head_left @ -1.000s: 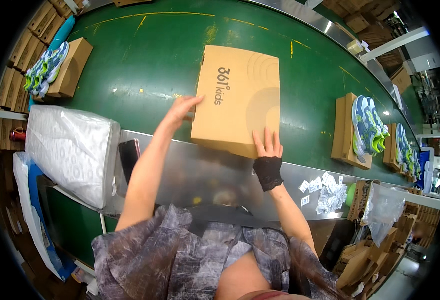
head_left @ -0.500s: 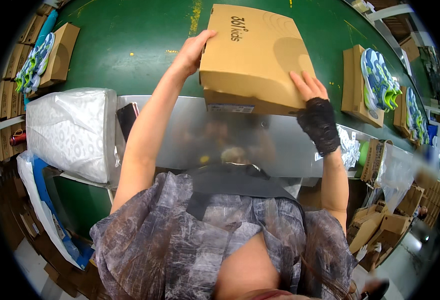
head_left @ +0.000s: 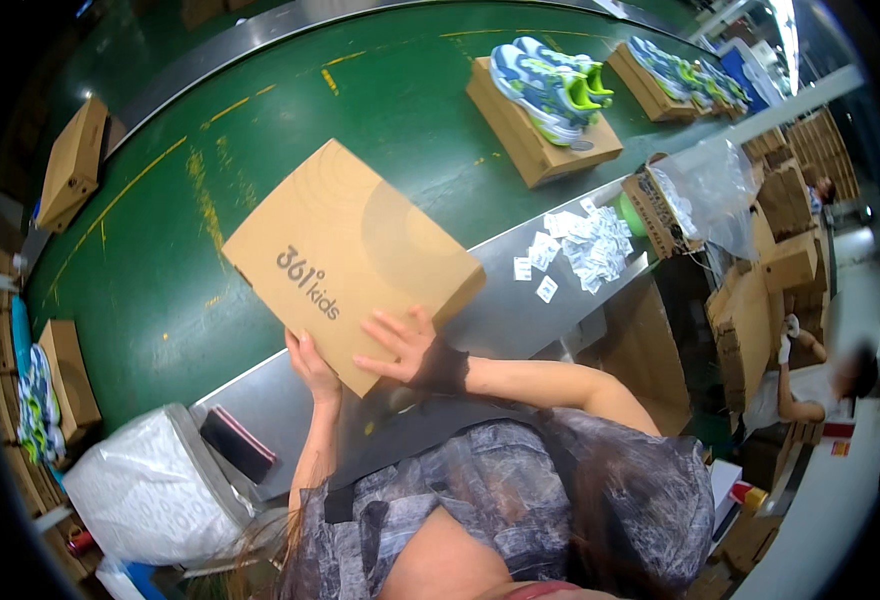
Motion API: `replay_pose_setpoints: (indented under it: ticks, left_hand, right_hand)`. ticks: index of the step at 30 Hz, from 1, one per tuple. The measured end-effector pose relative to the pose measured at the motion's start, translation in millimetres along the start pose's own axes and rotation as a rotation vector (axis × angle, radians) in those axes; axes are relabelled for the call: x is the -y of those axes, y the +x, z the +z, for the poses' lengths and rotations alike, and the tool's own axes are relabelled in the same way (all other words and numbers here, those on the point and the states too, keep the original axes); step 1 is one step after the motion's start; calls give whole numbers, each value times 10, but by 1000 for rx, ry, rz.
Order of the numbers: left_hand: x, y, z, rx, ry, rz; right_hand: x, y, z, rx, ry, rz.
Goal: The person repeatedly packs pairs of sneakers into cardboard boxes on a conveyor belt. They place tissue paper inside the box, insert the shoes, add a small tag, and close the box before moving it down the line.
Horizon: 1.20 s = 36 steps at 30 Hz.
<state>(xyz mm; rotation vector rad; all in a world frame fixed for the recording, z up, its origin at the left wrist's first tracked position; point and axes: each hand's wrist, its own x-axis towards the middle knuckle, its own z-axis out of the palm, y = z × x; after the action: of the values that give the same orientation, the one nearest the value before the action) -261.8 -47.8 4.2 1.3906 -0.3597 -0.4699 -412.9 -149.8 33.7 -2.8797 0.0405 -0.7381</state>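
A person holds a closed brown cardboard shoe box (head_left: 350, 255) tilted above the near edge of a green conveyor belt (head_left: 160, 290). The left hand (head_left: 312, 368) grips the box's near lower corner from beneath, fingers curled around it, while the right hand (head_left: 405, 348), wearing a black wrist band, presses spread fingers flat against its near side. To the far right, blue and green sneakers (head_left: 550, 85) rest on another box (head_left: 520, 135) on the belt.
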Motion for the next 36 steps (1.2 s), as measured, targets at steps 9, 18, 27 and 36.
replay_pose_setpoints:
  ticks: [9, 18, 27, 36]
  left_hand:
    - [-41, 617, -70, 345, -342, -478]
    - [-328, 541, -209, 343, -481, -367]
    - [-1121, -244, -1442, 209, -565, -219]
    - [-708, -854, -2333, -433, -476, -265]
  right_hand:
    - [18, 143, 35, 88, 146, 107]
    - [-798, -781, -479, -451, -205, 546]
    - [-1362, -1880, -285, -80, -426, 1017]
    - [-1457, -2160, 158, -483, -295, 874]
